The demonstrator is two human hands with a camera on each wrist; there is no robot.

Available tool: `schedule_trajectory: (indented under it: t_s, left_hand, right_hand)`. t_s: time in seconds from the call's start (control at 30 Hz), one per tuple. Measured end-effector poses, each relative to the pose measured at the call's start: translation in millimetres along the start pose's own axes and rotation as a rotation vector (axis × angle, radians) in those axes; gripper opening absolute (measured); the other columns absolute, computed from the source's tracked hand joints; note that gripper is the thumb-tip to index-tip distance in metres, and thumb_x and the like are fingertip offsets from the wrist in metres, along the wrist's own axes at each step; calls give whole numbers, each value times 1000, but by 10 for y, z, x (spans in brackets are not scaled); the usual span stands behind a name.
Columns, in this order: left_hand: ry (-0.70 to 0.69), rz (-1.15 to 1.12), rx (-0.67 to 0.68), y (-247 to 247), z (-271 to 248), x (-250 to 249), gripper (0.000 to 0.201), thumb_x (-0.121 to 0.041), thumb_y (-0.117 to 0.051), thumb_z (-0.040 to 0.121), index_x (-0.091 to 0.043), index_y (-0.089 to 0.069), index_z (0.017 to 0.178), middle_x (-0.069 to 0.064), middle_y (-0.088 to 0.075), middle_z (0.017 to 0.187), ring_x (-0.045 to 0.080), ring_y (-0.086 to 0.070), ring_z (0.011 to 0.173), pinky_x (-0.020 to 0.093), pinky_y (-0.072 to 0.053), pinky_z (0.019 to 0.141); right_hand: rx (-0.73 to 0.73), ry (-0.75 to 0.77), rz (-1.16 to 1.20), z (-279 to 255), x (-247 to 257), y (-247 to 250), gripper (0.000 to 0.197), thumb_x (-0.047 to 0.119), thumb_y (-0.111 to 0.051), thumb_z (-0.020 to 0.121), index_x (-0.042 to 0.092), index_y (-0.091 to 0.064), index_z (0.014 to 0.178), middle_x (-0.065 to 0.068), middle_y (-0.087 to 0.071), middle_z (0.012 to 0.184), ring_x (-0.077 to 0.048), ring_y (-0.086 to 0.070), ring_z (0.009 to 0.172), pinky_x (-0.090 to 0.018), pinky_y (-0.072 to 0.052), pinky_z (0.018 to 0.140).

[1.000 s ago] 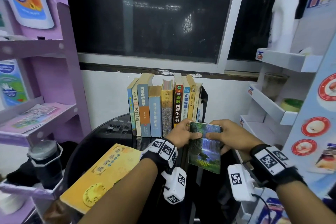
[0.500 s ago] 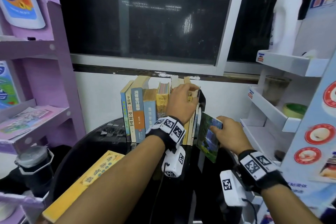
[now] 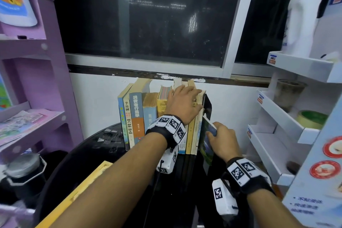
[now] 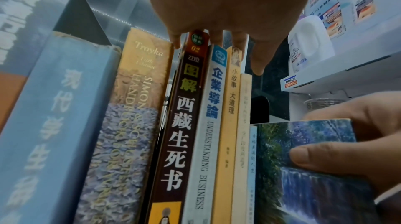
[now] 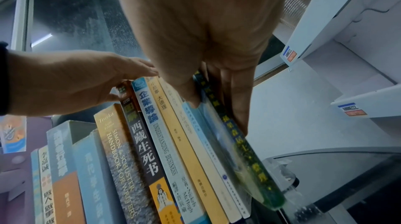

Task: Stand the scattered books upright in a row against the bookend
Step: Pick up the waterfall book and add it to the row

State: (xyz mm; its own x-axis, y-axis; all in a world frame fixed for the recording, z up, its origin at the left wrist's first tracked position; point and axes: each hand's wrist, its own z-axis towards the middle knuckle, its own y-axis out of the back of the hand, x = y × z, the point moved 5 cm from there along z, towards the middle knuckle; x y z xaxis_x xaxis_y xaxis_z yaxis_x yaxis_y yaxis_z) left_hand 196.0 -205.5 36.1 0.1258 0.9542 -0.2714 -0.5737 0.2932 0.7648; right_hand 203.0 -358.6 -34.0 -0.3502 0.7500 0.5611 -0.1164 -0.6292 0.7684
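Several books point(image 3: 137, 114) stand upright in a row at the back of the black table point(image 3: 103, 146), with the black bookend point(image 3: 208, 103) at the row's right end. My left hand point(image 3: 192, 96) lies over the tops of the right-hand books, fingers fairly straight and thumb beside the dark brown spine point(image 4: 182, 124). My right hand point(image 3: 212, 131) grips a thin waterfall-cover book point(image 3: 205, 144) upright, spine towards me, at the right end of the row by the bookend. In the right wrist view, thumb and fingers pinch its green spine point(image 5: 238, 150). A yellow book point(image 3: 77, 194) lies flat at front left.
A purple shelf unit point(image 3: 37, 79) stands close on the left, with a lidded dark cup point(image 3: 24, 172) below it. White tiered shelves point(image 3: 281, 116) with a white bottle point(image 3: 301, 16) crowd the right. The wall and dark window point(image 3: 148, 24) are just behind the books.
My left hand let go of the waterfall book and went up onto the tops of the row. My right hand carried that book back and turned it edge-on against the row's right end.
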Motion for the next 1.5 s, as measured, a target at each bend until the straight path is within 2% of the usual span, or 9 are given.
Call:
schedule_trajectory:
  t_s: [0.17,0.3,0.5,0.63,1.0,1.23,1.5]
  left_hand:
    - [-39,6,-77,-1,-3,26,43,-42,-58,87,-30,-49,128,-7,-51,139,21,-30,137,46,-29,110]
    - [-28,6,-96,-19,5,58,41,-40,-59,87,-31,-49,126,-7,-55,134,21,-33,135,46,-33,108]
    - [-35,-9,-108,-17,-14,95,40,-39,-60,87,-32,-50,125,-9,-56,133,20,-35,135,45,-34,108]
    - [-53,10,-93,-18,-16,120,42,-39,-59,88,-33,-49,128,-11,-54,135,20,-34,135,43,-34,109]
    - [-65,20,-69,6,-30,130,43,-39,-58,90,-33,-49,132,-12,-51,140,20,-33,136,41,-33,109]
    - [-68,18,-79,-16,-25,147,42,-39,-59,90,-33,-50,130,-13,-51,139,21,-34,135,42,-34,108]
    - [-69,11,-94,-35,-24,165,41,-38,-59,89,-33,-50,129,-13,-51,138,21,-34,135,42,-35,108]
  right_hand:
    - [78,9,27,72,29,-115,23,19,-62,93,9,-58,113,-15,-66,108,-31,-63,97,-29,-47,81]
    - [144,11,20,128,18,-175,29,15,-65,90,10,-57,117,-13,-65,112,-29,-62,100,-26,-46,84]
    - [195,28,30,170,50,-237,40,10,-67,89,12,-55,126,-10,-65,118,-24,-60,106,-19,-40,83]
    - [203,19,67,192,67,-271,44,7,-66,89,12,-51,130,-10,-64,123,-23,-62,107,-22,-46,87]
    - [249,30,45,284,47,-355,47,6,-66,89,13,-50,132,-8,-64,124,-22,-63,110,-26,-48,88]
    - [251,49,34,317,11,-396,54,1,-63,88,14,-45,137,-9,-65,123,-22,-63,111,-17,-43,80]
    - [240,38,71,352,-26,-460,53,0,-60,90,17,-43,138,-11,-65,123,-24,-64,110,-29,-51,89]
